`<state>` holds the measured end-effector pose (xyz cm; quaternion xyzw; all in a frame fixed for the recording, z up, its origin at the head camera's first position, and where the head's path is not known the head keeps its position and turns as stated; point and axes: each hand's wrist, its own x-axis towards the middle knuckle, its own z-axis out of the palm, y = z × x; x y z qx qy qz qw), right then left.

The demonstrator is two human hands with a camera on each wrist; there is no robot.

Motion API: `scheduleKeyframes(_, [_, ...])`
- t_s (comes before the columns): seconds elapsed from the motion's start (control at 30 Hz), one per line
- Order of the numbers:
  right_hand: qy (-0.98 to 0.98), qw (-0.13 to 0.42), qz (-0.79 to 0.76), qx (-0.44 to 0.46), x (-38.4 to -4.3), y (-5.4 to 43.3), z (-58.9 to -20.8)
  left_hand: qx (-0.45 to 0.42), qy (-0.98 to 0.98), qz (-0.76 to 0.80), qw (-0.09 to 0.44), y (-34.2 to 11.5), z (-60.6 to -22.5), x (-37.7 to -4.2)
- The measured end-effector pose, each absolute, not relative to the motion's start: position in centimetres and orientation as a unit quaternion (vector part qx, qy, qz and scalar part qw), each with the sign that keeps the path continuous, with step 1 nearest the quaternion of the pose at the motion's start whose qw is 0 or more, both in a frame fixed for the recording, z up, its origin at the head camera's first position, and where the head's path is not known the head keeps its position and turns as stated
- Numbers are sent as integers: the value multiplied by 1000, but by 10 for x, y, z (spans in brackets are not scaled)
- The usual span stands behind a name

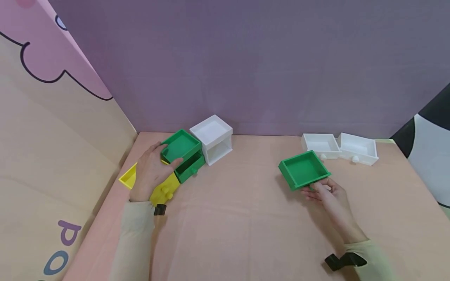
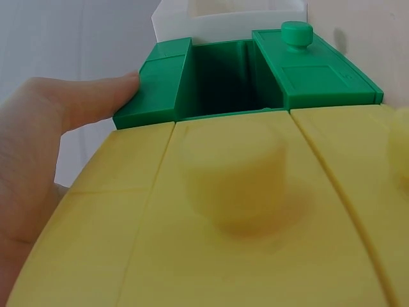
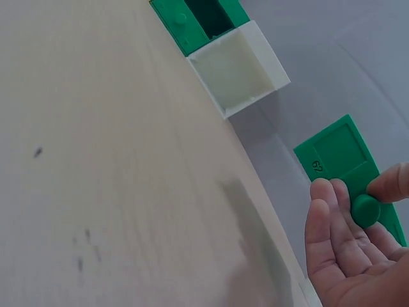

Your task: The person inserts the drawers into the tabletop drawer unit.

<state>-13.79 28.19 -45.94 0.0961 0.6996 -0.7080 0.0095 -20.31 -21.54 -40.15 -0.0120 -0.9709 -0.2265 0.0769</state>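
"Head view?"

"Holding a green drawer (image 1: 304,170) above the table (image 1: 249,218) with the right hand (image 1: 332,201); resting the loosely spread left hand (image 1: 151,171) against a green cabinet (image 1: 183,144)."

"Left wrist?"

"Touching the green cabinet with a straight thumb (image 2: 96,101)."

"Right wrist?"

"Pinching the drawer's knob (image 3: 366,211) between thumb and finger."

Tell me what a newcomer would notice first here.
Probably the bright green drawer on the right, held by its knob in the right fingers. Next, the left fingers on the green cabinet at left. Two white drawers sit behind that drawer, at far right.
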Motion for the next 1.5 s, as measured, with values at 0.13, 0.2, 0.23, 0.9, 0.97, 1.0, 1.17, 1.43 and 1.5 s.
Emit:
scheduleKeyframes(0.13, [696,3,-713,87,-140,276,-460,-11,-971,-226,76,-216,-402,-202])
scheduleKeyframes(0.2, [695,-2,-715,82,-141,273,-460,-11,-971,-226,75,-215,-402,-202])
scheduleKeyframes(0.23, [695,-3,-714,82,-141,271,-460,-11,-971,-226,76,-215,-402,-202])
scheduleKeyframes(0.9, [715,-10,-694,82,-146,245,-462,-12,-970,-230,75,-214,-401,-202])
scheduleKeyframes(0.97, [721,-5,-687,84,-147,241,-462,-13,-970,-229,74,-214,-401,-203])
scheduleKeyframes(1.0, [725,-2,-684,84,-148,239,-463,-13,-971,-228,73,-214,-401,-203])
scheduleKeyframes(1.17, [739,15,-669,78,-150,228,-464,-11,-971,-228,74,-215,-401,-202])
scheduleKeyframes(1.43, [746,26,-661,80,-149,207,-470,-10,-971,-228,71,-214,-400,-201])
scheduleKeyframes(1.5, [747,27,-660,80,-148,201,-472,-10,-971,-229,67,-214,-401,-201])
